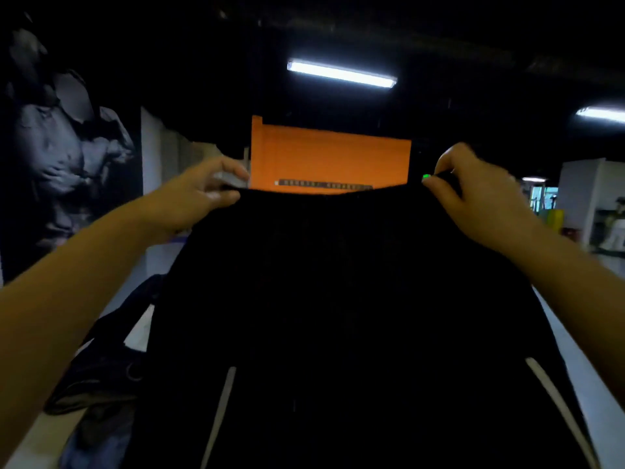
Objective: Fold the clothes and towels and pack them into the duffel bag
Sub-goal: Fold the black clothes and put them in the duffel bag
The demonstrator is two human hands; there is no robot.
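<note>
Up at chest height, left hand [206, 194] and right hand [473, 194] are each pinching a top corner of the black garment [338, 299]. Garment is hanging spread between them, long axis running downward, covering the near bench [40, 438]; dark bag-like heap [101, 377] is lying lower left, nearer the left hand.

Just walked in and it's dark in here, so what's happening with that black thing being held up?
A person holds a black garment with pale grey stripes up in front of them, the left hand and right hand each pinching its top edge. It hangs spread out and not yet folded. A dark bag lies at lower left, on a pale surface.
</note>
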